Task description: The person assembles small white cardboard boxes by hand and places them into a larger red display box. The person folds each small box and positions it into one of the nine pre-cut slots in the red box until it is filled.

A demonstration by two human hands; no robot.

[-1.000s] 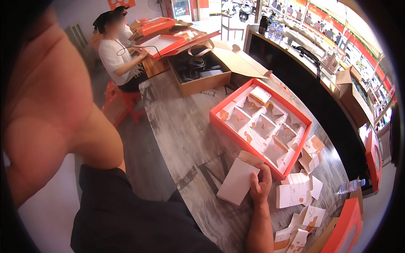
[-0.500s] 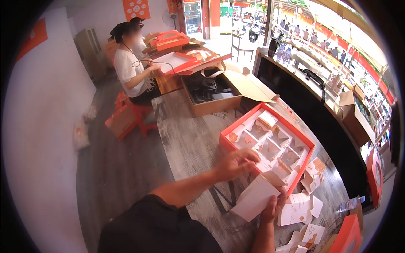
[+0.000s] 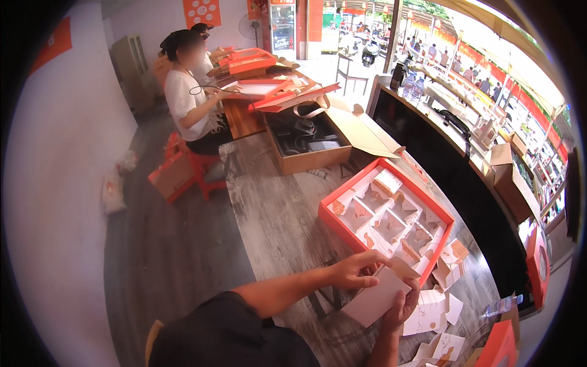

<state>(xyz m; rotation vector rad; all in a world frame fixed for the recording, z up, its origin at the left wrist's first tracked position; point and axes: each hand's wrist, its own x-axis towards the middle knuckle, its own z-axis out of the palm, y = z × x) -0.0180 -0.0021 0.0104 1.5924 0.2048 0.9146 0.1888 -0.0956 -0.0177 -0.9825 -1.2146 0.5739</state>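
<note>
A small white paperboard carton (image 3: 375,298) is tilted over the table's near edge, its flap (image 3: 402,267) sticking up at the top. My right hand (image 3: 402,306) grips it from the right, thumb on its face. At its upper left corner, my left hand (image 3: 358,270) has fingers and thumb closed on the edge beside the flap. Just beyond lies a red-rimmed gift box (image 3: 342,225), its inside filled with several small white cartons that have gold and orange prints. What the fingers do behind the carton is hidden.
Loose cartons (image 3: 423,315) lie right of my right hand, near a plastic bottle (image 3: 502,306). A brown cardboard box (image 3: 315,160) with black devices stands farther up the table. At the far left, a co-worker (image 3: 186,101) sits handling a red-and-white box (image 3: 263,88).
My left hand has come down and right, from above the carton onto its upper edge. The carton has shifted slightly in my right hand, and the whole view has moved a little.
</note>
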